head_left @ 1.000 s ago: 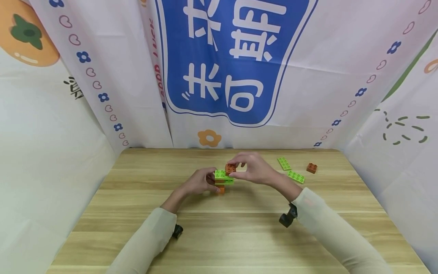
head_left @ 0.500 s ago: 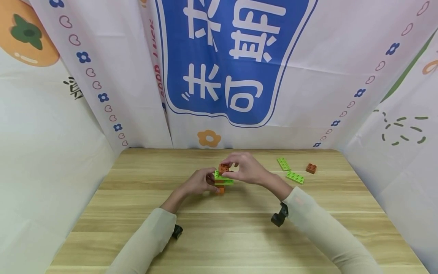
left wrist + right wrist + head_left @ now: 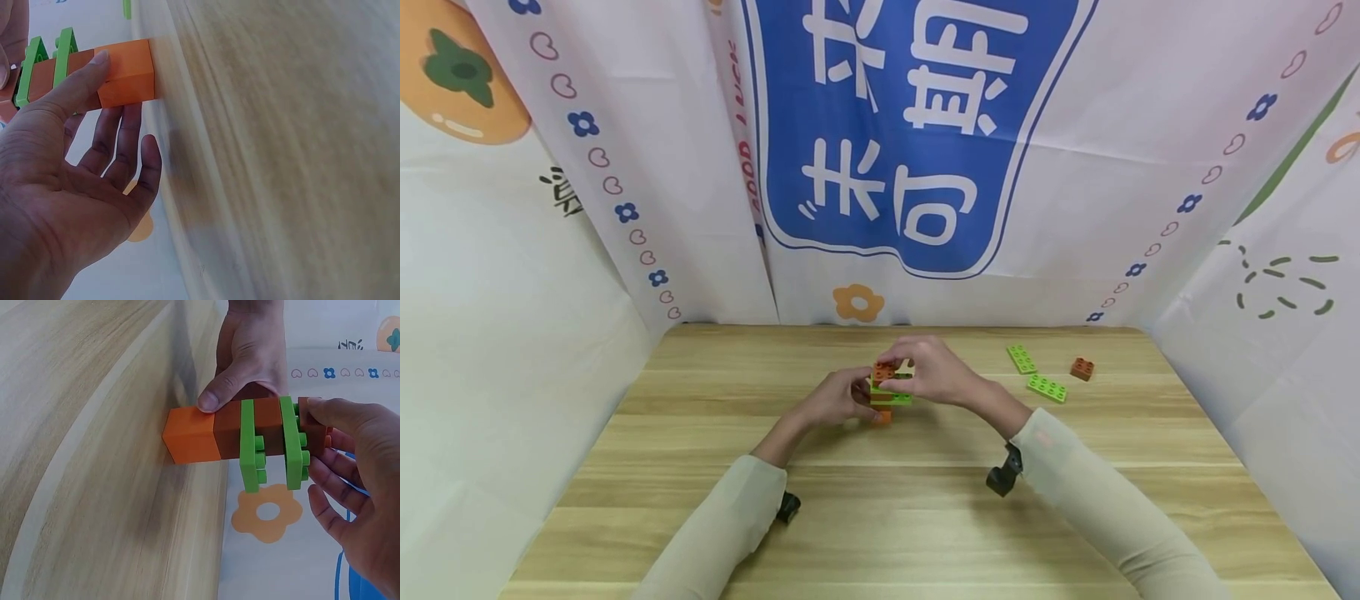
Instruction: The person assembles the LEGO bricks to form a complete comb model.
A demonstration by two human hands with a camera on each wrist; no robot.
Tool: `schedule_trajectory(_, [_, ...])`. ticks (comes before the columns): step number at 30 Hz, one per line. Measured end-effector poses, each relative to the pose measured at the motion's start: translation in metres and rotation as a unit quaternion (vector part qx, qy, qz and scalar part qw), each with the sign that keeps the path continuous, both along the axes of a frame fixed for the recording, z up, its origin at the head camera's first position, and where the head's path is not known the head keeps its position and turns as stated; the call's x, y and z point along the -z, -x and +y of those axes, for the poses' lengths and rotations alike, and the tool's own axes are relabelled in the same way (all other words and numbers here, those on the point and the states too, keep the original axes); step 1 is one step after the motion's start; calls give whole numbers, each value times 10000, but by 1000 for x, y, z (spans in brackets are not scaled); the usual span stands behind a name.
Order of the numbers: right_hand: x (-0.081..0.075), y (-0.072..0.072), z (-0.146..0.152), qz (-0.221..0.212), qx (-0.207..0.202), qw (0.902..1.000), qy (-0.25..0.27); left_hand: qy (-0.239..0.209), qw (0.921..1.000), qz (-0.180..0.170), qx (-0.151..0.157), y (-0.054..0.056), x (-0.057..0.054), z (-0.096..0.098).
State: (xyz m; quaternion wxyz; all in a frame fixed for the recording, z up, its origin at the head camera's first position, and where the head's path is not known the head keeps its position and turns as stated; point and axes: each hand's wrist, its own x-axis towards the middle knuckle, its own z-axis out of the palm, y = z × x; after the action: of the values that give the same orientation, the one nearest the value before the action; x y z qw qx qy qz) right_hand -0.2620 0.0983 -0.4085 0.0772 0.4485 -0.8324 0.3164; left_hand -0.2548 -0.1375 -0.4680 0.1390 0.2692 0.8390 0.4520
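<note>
A small tower of toy building bricks stands on the table, with an orange brick (image 3: 192,436) at its base. Above that come a brown brick (image 3: 227,430), a green plate (image 3: 249,472), another brown brick and a second green plate (image 3: 292,465). Both plates jut out to one side, studs up. My left hand (image 3: 831,400) steadies the tower low down, thumb against the orange brick and fingers behind it. Between thumb and fingers my right hand (image 3: 934,373) pinches a brown brick (image 3: 311,439) at the upper plate's studs, on the side over the column.
Right of the hands, two loose green plates (image 3: 1022,359) lie near each other on the wooden table (image 3: 910,517), and a brown brick (image 3: 1082,368) lies beyond them. Printed cloth (image 3: 715,283) hangs behind the table's far edge and along both sides.
My right hand has moved left and slightly down with the brown brick, from the upper plate's right part to its left end. The left hand and the tower have stayed in place.
</note>
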Motion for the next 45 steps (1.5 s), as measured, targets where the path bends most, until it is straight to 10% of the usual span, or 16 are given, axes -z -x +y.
schedule_trajectory(45, [-2,-7,-3,-418,264,9988,-16,-5,9998,185,110,2,0,1])
